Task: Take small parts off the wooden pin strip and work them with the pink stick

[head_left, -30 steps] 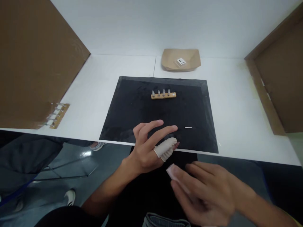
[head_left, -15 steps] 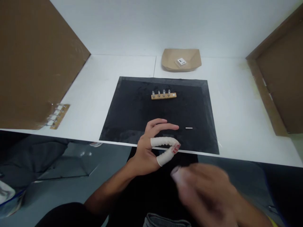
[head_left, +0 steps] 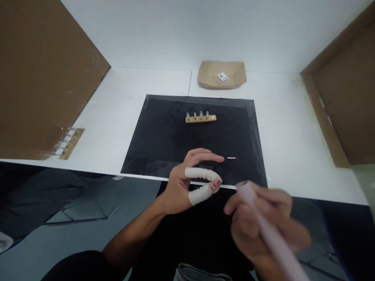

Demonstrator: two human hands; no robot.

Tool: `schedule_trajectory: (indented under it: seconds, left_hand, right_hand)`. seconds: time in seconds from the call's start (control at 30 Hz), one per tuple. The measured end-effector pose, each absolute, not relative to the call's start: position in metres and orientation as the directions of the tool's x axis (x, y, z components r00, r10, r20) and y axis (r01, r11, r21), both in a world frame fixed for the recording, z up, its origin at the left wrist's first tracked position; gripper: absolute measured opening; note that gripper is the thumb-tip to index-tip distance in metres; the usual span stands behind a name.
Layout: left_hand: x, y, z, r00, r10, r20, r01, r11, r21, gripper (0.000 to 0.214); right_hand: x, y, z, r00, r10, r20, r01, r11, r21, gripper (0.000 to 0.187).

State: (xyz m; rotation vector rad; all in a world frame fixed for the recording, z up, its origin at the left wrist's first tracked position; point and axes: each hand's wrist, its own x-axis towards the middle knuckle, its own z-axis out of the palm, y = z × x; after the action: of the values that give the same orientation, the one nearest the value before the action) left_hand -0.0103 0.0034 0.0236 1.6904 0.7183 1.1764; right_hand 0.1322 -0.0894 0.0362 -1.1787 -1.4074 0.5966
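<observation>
My left hand [head_left: 178, 191] is at the table's front edge, with white finger cots on its thumb and index finger. Those two tips are pinched on a small translucent piece with red marks [head_left: 215, 185]; its kind is unclear. My right hand [head_left: 263, 222], slightly blurred, grips a long pale pink tube [head_left: 272, 234] whose round end points up and left, apart from the left fingers. Just beyond the left fingertips a thin silver rod [head_left: 231, 158] lies on the black mat [head_left: 164, 136]. Farther back sits a wooden strip [head_left: 200, 119] with several upright clear tips on it.
A brown paper tray [head_left: 236, 76] with a small labelled clear box [head_left: 222, 77] stands at the back. Another wooden strip [head_left: 70, 144] with several clips is at the left by a brown panel [head_left: 43, 78]. A second brown panel [head_left: 345, 97] borders the right side.
My right hand has moved up and turned, bringing the pink tube into plainer sight. My left hand keeps its pinch, almost still. The whole view has shifted slightly.
</observation>
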Motion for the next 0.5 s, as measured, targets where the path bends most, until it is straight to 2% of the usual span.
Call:
schedule_trajectory:
  seconds: [0.07,0.13,0.27,0.37,0.43,0.5]
  left_hand:
    - [-0.010,0.003,0.025,0.369,0.844,0.389,-0.032,-0.407,0.913,0.005]
    - [-0.011,0.003,0.026,0.367,0.844,0.392,-0.020,-0.414,0.910,0.005]
    - [-0.012,0.003,0.027,0.372,0.832,0.411,0.009,-0.446,0.895,0.006]
    - [-0.012,0.002,0.028,0.371,0.831,0.415,0.026,-0.456,0.890,0.005]
    - [-0.012,0.001,0.029,0.372,0.829,0.416,0.036,-0.461,0.886,0.005]
    - [-0.011,0.001,0.031,0.370,0.825,0.426,0.059,-0.479,0.876,0.005]
  right_hand:
    - [0.125,-0.090,0.033,0.183,0.877,0.444,0.307,0.378,-0.873,0.021]
    - [0.125,-0.090,0.033,0.142,0.875,0.464,0.322,0.402,-0.857,0.010]
    - [0.147,-0.084,0.040,0.041,0.869,0.494,0.339,0.453,-0.825,0.021]
    - [0.166,-0.081,0.047,-0.088,0.879,0.468,0.358,0.466,-0.809,0.019]
    - [0.171,-0.081,0.049,-0.113,0.883,0.456,0.379,0.463,-0.802,0.015]
    - [0.170,-0.084,0.049,-0.104,0.881,0.462,0.392,0.463,-0.795,0.019]
